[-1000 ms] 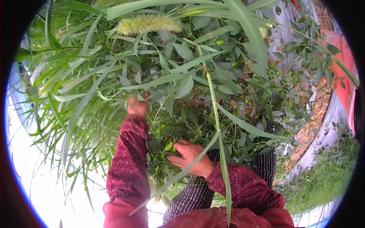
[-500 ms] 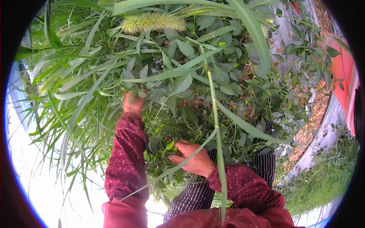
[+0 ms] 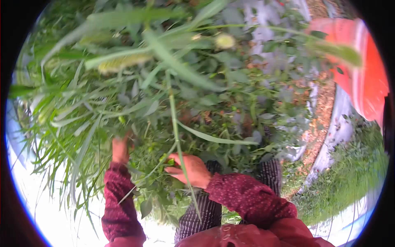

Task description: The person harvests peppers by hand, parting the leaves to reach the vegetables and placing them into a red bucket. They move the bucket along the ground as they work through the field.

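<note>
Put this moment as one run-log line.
left hand: fingertips hidden in foliage | right hand: around green pod | below: striped trousers

At the right of our view we see the ground [image 3: 319,123], a curved strip covered in loose reddish-brown litter. Just beside it, pale, wrinkled plastic sheeting [image 3: 338,119] follows the same curve, with a few small leaves over its surface. On the strip's other side we see more whitish sheeting [image 3: 263,43], partly hidden by foliage and blurred, so we cannot tell what lies beneath the leaves.
</note>
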The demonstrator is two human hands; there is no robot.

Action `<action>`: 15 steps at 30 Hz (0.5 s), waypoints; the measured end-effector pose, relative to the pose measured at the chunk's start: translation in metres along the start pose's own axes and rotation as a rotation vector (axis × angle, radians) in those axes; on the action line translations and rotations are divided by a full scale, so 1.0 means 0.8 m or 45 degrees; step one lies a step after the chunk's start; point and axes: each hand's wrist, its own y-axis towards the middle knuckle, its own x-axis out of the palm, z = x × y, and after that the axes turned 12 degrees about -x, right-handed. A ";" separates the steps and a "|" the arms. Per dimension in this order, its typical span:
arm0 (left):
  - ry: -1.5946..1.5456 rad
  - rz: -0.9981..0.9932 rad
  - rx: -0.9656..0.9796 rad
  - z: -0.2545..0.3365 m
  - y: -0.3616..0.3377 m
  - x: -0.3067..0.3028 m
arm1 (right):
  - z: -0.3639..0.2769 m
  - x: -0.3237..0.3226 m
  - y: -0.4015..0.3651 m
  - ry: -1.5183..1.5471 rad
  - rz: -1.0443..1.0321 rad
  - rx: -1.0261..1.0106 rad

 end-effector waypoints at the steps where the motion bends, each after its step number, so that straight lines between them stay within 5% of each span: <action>1: -0.013 -0.033 0.028 -0.030 0.020 -0.023 | 0.003 -0.002 -0.001 -0.004 0.119 -0.082; 3: 0.066 -0.080 0.118 -0.017 -0.013 0.002 | 0.001 -0.025 -0.006 0.142 0.165 0.013; 6: 0.341 -0.151 0.228 -0.008 -0.032 0.000 | -0.011 -0.069 -0.017 0.921 0.340 0.433; 8: 0.524 -0.215 0.270 0.006 -0.049 0.002 | -0.028 -0.103 -0.040 0.939 0.370 0.295; 10: 1.413 -0.045 0.208 0.021 -0.074 -0.002 | -0.036 -0.123 -0.069 0.926 0.427 0.296; 14: 1.150 -0.038 0.532 0.026 -0.136 0.007 | -0.067 -0.169 -0.117 0.937 0.492 0.271; 15: 1.333 0.132 0.403 0.050 -0.174 0.028 | -0.072 -0.178 -0.126 0.972 0.514 0.256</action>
